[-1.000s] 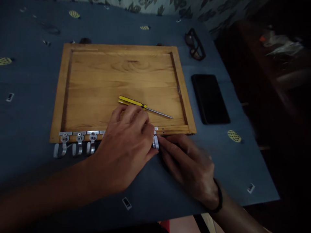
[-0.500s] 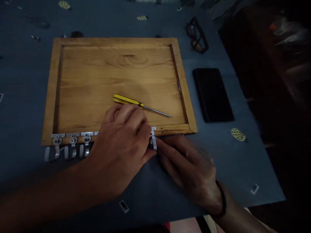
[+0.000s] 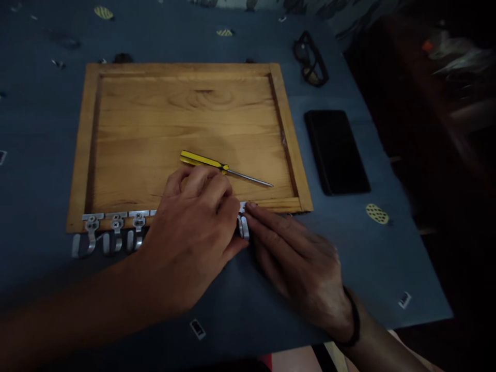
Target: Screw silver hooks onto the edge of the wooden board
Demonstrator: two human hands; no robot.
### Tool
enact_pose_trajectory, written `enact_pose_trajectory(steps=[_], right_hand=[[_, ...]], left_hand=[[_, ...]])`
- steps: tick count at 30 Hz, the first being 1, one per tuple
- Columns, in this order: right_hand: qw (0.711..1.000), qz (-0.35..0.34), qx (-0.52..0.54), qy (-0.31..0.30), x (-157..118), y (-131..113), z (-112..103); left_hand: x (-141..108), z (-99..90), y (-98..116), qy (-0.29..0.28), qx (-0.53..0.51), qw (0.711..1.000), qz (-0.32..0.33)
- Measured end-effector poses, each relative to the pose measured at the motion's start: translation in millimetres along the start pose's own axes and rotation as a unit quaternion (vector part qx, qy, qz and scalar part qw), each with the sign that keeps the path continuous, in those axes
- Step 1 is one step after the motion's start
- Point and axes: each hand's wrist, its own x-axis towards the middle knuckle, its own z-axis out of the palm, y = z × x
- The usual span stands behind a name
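Observation:
A wooden framed board lies on the blue tablecloth. Along its near edge runs a row of metal coat hooks, some with screws in them. My left hand is closed over the right part of the row, thumb and fingers against a metal hook; its palm covers the middle of the row. My right hand has its fingers pressed together at the same hook's right side, fingertips on its top plate. A yellow-handled screwdriver rests on the board just beyond my left knuckles.
A black phone-like slab and a pair of glasses lie right of the board. Small screws are scattered at the far left. The tablecloth ends at the right, with a dark area beyond.
My right index finger and thumb area have shifted up, from beside the hook onto its top plate at the board's edge. My left hand stays almost still.

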Motion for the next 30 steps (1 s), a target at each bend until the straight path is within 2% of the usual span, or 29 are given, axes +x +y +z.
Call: enact_pose_trajectory(steps=[8, 25, 30], right_hand=[[0.999, -0.011, -0.026, -0.026, 4.1, 0.4, -3.9], [0.997, -0.022, -0.069, -0.037, 4.6, -0.6, -5.6], [0.996, -0.032, -0.076, -0.034, 3.1, -0.4, -4.6]], left_hand=[[-0.7, -0.8, -0.4, -0.003, -0.009, 1.000, 0.006], [-2.3, -0.5, -0.3, -0.009, 0.016, 1.000, 0.006], [-1.1, -9.3, -4.3, -0.029, 0.004, 1.000, 0.004]])
